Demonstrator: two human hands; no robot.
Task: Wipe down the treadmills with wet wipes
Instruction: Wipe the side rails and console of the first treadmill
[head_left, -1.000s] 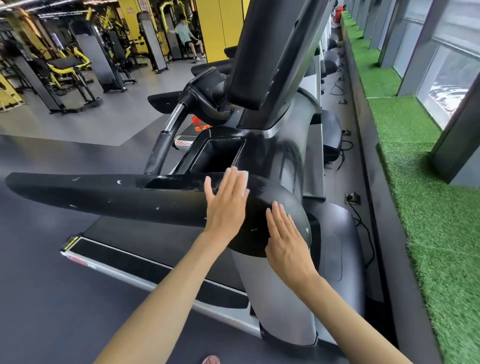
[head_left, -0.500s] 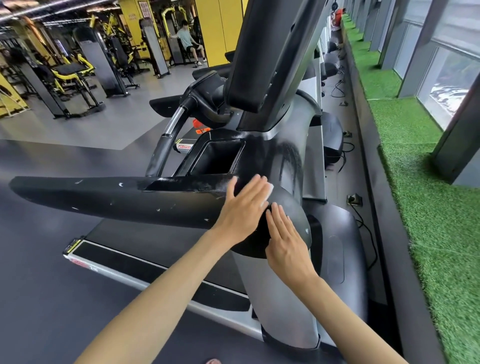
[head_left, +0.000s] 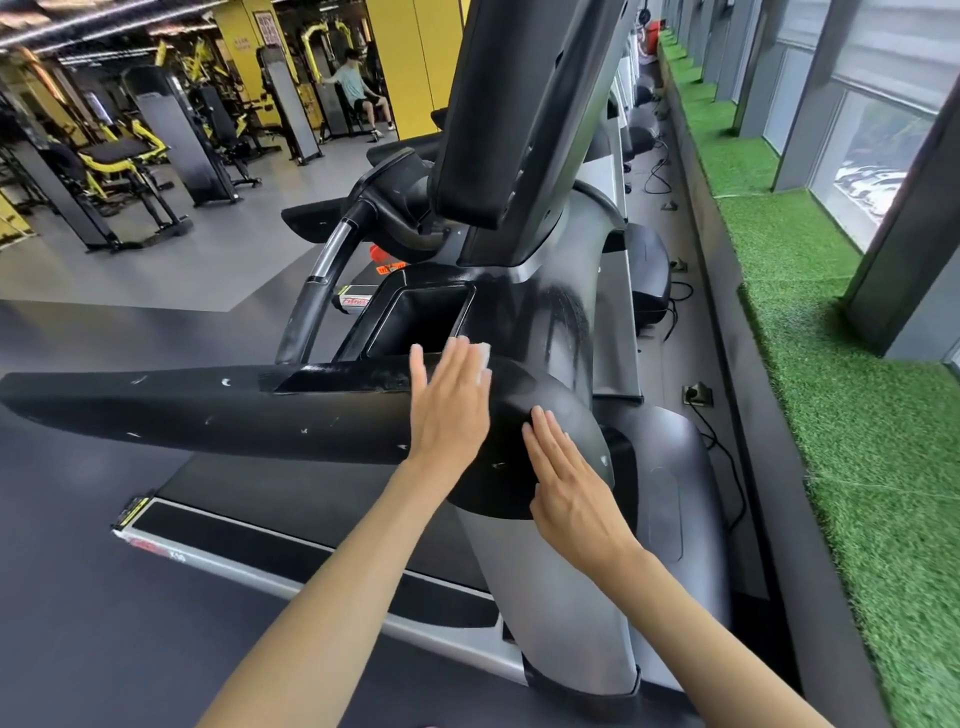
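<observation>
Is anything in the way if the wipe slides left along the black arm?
Nothing visible. The left hand presses the wipe on the black arm, whose surface is bare out to its left tip. The right hand rests to the right.

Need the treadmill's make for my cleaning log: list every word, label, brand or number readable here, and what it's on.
Nothing reads clearly.
Red-and-white sticker on the black treadmill console: script logo, blurred.
Orange tag above it: too small.
Red-and-white poster on the yellow pillar: too small.
Red marking on the treadmill's silver side rail: blurred.
</observation>
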